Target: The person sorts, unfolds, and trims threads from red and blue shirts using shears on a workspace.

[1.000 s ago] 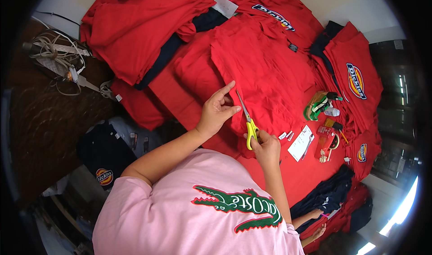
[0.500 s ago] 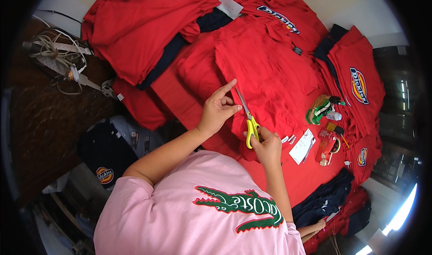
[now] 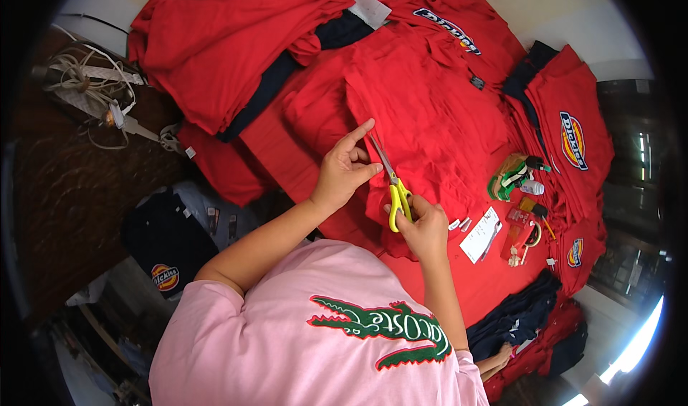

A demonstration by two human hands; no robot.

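My right hand holds scissors by their yellow-green handles. Their blades point up and to the left over the edge of a rumpled red garment. The blades look almost closed, and whether any thread or cloth lies between them is too small to tell. My left hand is at that same edge, just left of the blade tips. Its index finger stretches along the cloth and its thumb reaches toward the blades, well apart from it. The remaining fingers are bent and partly hidden.
Red garments pile up at the far left, with more folded ones at right. A green tape dispenser, a red tape dispenser and a white card lie right of my hand. Another person's hand touches navy cloth.
Both hands and the scissors have shifted very slightly left and up along the red garment's edge. The other person's hand at lower right has moved a little left.
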